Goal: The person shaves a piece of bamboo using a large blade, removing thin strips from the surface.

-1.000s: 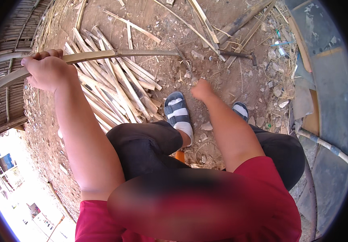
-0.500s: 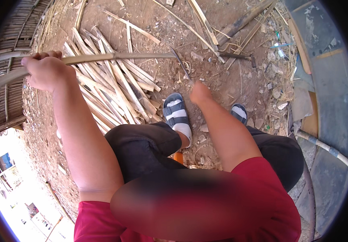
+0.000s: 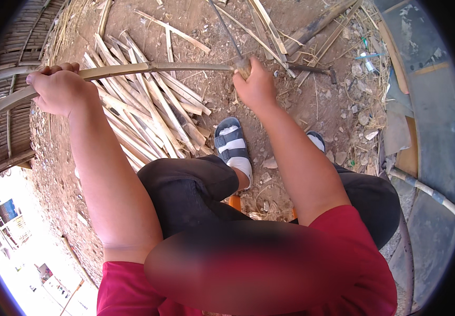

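Note:
My left hand [image 3: 61, 89] is wrapped round a long split bamboo strip [image 3: 114, 72], which stretches out to the right at about chest height over the ground. In my right hand [image 3: 257, 89] is a knife, its wooden handle [image 3: 243, 67] in my fist and its thin dark blade [image 3: 226, 29] slanting up and to the left, away from me. The strip's far end meets the knife near the handle; whether they touch I cannot tell. Below the strip lies a pile of split bamboo pieces [image 3: 148, 113] on the dirt.
My sandalled left foot [image 3: 231, 141] stands beside the pile. A dark hammer-like tool [image 3: 312, 69] and bamboo poles [image 3: 317, 29] lie at the far right. Grey sheets [image 3: 433, 116] line the right side, a woven bamboo wall [image 3: 6, 105] the left.
My right hand with the knife has moved up and slightly left, to the strip's end. The blade now points farther away from me. My left hand has stayed nearly still.

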The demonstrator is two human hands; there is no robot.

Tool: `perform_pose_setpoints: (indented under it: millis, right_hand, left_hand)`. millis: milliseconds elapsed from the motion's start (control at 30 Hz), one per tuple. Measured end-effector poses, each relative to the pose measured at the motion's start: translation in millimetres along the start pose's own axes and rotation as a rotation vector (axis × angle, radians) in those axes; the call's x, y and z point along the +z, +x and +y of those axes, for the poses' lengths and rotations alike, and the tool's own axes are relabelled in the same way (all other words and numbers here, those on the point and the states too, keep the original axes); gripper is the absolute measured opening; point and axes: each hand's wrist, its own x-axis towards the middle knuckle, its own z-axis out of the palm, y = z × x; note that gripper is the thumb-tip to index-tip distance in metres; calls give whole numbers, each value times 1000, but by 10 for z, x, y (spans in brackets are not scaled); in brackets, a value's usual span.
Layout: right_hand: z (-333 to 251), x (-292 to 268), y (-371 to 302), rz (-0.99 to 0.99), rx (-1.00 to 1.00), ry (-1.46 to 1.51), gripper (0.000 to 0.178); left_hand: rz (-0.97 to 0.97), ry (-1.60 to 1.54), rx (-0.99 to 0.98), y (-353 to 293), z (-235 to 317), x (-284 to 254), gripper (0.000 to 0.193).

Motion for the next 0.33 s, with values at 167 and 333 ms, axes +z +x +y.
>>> perform_pose_setpoints:
  millis: [167,333]
  right_hand:
    - [1151,459,-387,-318,353,-415,48]
    - [1167,406,-201,-503,430,-402,64]
  left_hand:
    - [-46,-24,-37,101,-79,-23,28]
    - [1,-25,-57,83,-55,-24,32]
